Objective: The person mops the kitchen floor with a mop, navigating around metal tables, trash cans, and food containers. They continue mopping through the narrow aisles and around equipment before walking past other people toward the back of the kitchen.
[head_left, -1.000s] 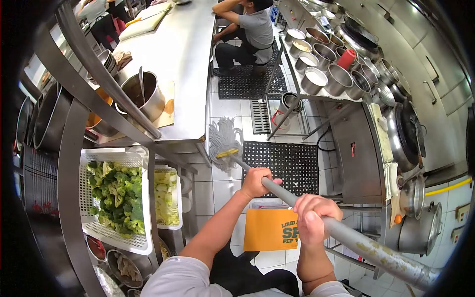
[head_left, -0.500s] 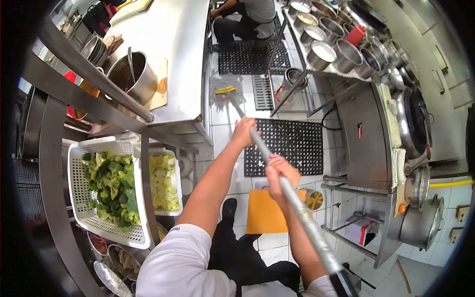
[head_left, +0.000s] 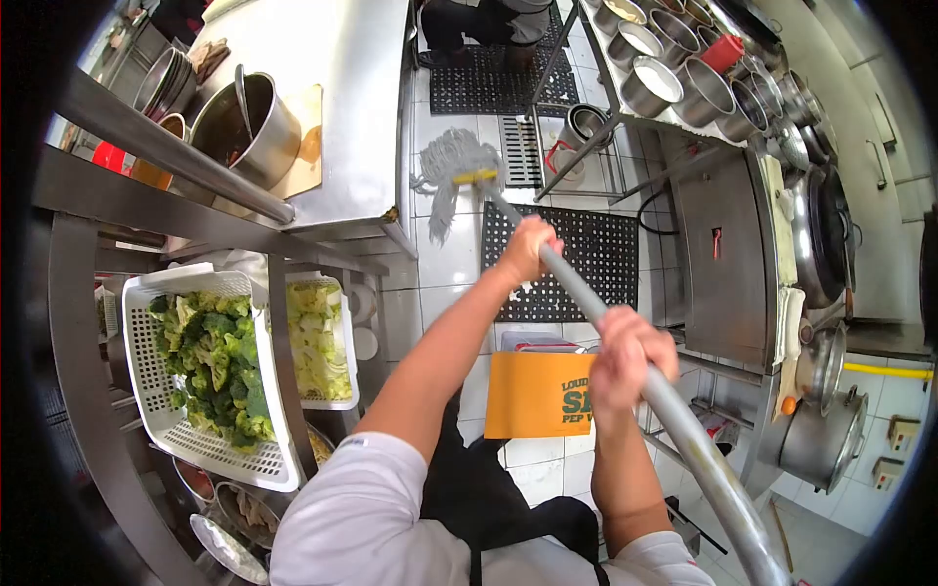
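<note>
A long-handled mop slants across the head view, with its grey string head [head_left: 451, 161] and yellow clamp [head_left: 476, 177] on the white tiled floor [head_left: 445, 266]. My left hand [head_left: 531, 250] is wrapped round the lower part of the grey mop handle [head_left: 576, 286]. Higher up the handle, my right hand [head_left: 628, 357] grips it too, a little blurred. The mop strands spread to the left of a floor drain grate [head_left: 520, 151]. Under the handle lies a black perforated rubber mat [head_left: 606, 256].
An orange printed box [head_left: 537, 396] stands near my legs. At left are a steel counter [head_left: 357, 107], a pot with a ladle [head_left: 249, 137] and a white basket of broccoli [head_left: 147, 371]. Metal pots [head_left: 653, 86] crowd the right table. Another person [head_left: 479, 21] is ahead.
The mop head has swung right and spread out on the floor. Both my hands have moved right with the handle, and the view has shifted slightly.
</note>
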The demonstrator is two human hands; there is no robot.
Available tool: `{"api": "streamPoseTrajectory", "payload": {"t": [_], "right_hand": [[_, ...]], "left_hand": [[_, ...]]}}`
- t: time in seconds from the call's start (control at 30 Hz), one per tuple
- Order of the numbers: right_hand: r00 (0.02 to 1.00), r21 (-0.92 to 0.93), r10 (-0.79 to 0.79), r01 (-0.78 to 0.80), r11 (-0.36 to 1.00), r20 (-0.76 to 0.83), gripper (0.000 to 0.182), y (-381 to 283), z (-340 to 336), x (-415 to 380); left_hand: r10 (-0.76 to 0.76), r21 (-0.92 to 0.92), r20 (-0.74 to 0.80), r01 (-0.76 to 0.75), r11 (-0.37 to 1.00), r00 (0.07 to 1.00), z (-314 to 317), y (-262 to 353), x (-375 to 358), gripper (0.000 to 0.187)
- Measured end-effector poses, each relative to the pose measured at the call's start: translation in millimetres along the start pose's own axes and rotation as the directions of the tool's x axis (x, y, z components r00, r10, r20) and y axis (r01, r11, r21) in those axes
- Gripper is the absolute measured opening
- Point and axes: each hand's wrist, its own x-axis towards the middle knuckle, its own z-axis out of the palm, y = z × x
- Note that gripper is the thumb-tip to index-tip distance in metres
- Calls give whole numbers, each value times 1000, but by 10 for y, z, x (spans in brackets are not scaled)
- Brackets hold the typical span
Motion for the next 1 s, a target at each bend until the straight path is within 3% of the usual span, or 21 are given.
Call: {"api": "streamPoseTrajectory", "payload": {"t": [0.07,0.17,0.2,0.27,0.3,0.37,0.5,0.57,0.63,0.7,0.77,0.83,0.87,0.9,1.0], "right_hand": [[999,-84,17,-14,996,28,18,461,-27,-108],[975,-330,132,-67,941,180,17,864,-63,-288],[968,-306,209,-159,939,140,13,862,-2,-322],[968,-271,219,-181,945,119,15,759,-63,-254],[968,-252,232,-201,947,100,15,588,-44,-164],[966,-204,197,-162,965,167,18,240,-143,52],[955,21,268,-272,962,124,22,-533,-233,396],[955,134,285,-295,946,86,25,-789,-176,439],[958,139,283,-285,948,37,28,-924,-11,349],[962,120,271,-266,956,-26,29,-878,87,212],[976,109,216,-213,971,-15,29,-665,174,99],[989,212,148,-149,966,18,25,-305,187,6],[996,247,94,-93,965,6,21,-94,226,2],[994,110,107,-108,988,13,19,102,265,-1],[974,-53,217,-214,975,69,17,597,213,-77]], "left_hand": [[-117,107,129,103,989,985,56,-482,107,23],[-426,361,124,359,860,896,-81,-613,204,23],[-381,345,123,321,882,916,-72,-635,187,25],[-290,320,120,240,916,949,-79,-689,137,28],[-248,316,2,234,919,969,-19,-568,63,28],[-236,244,-13,232,942,972,-66,-152,26,24],[-101,108,-65,108,988,993,-274,695,-83,27],[-103,-14,-18,103,995,995,-307,744,-257,29],[85,-88,-104,-94,992,991,-371,664,-395,28],[127,-130,-67,-135,982,990,-452,547,-400,27],[168,-43,-48,-170,985,985,-512,249,-375,26],[155,-23,-53,-157,987,986,-559,-33,-263,24],[118,93,-43,-114,989,992,-566,-207,-219,22],[-8,145,-11,9,989,1000,-575,-404,-169,22],[-217,331,-180,267,905,959,-553,-775,-81,14]]}}
